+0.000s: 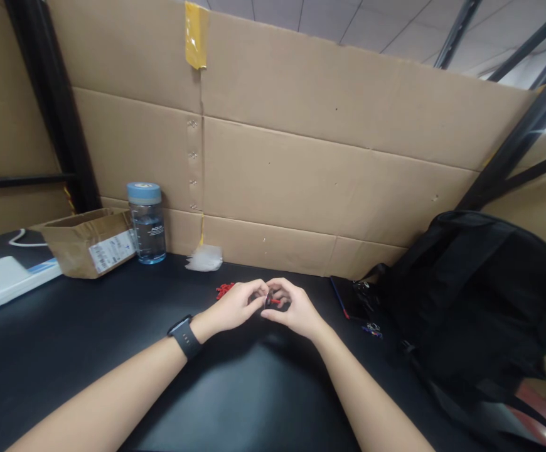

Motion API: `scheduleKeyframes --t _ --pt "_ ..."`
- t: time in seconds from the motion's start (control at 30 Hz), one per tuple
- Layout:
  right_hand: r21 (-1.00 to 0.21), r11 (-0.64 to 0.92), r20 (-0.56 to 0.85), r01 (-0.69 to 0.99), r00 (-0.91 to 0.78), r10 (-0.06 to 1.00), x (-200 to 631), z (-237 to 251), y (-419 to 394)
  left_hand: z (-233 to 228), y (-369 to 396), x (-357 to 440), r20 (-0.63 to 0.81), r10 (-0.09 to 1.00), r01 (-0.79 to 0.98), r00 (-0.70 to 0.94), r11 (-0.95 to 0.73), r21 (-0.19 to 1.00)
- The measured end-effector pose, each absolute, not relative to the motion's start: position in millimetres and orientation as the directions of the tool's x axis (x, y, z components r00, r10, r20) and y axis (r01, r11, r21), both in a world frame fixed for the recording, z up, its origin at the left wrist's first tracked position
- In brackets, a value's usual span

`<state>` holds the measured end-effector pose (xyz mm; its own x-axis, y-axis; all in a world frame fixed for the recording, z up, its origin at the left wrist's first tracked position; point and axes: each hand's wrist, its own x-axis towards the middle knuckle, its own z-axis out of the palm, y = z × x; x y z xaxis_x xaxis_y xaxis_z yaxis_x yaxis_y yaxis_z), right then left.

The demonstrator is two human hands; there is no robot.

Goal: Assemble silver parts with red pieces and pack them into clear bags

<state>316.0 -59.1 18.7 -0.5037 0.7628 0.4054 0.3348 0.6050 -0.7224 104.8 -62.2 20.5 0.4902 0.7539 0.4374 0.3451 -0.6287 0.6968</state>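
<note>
Dark disc-like piece (268, 300) sits between the two hands, raised above the desk (216, 408) near the middle of my view; it is small and partly covered by fingers, so I cannot make out exactly what it is. A thin red piece (275, 301) shows on its right side, within the curl of the right hand (296, 307). I see that hand bowed into a C, thumb and forefinger tips at the disc's edge. From the other side the left hand (238, 306) holds the disc too, thumb and fingers drawn narrow; a dark watch (184, 336) circles that wrist. Just beyond the left hand, I find a pile of red pieces (224, 290) on the desk, partly hidden. Farther off lies a crumpled, whitish plastic bag (204, 258), near the cardboard wall (273, 157). At far left I have a blue-lidded bottle (147, 232) upright, beside an open cardboard box (87, 248) with a white label, and a white power strip (19, 285) left of that. On the right stands a bulky black backpack (475, 289), with a dark flat item (348, 298) between it and the right hand.
</note>
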Motion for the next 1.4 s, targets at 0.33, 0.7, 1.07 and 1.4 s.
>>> scheduleKeyframes --t 0.33,0.7,1.07,1.4 --pt "-0.581 0.687 0.522 0.436 -0.448 0.726 306.7 18.0 -64.4 26.6 -55.7 98.5 0.424 0.8 0.32 0.425 -0.571 0.756" --pt "-0.506 0.642 0.57 0.577 -0.335 0.75 339.3 7.7 -32.6 36.9 -15.3 19.9 0.389 0.826 0.624 0.409 -0.564 0.541" --pt "-0.532 0.473 0.444 0.702 -0.244 0.862 369.0 1.4 -13.2 30.5 -5.9 6.9 0.252 0.742 0.589 0.622 -0.655 0.473" --pt "-0.537 0.436 0.356 0.722 -0.275 0.893 373.8 -14.6 -4.5 24.8 -1.9 6.2 0.19 0.714 0.586 0.674 -0.673 0.452"
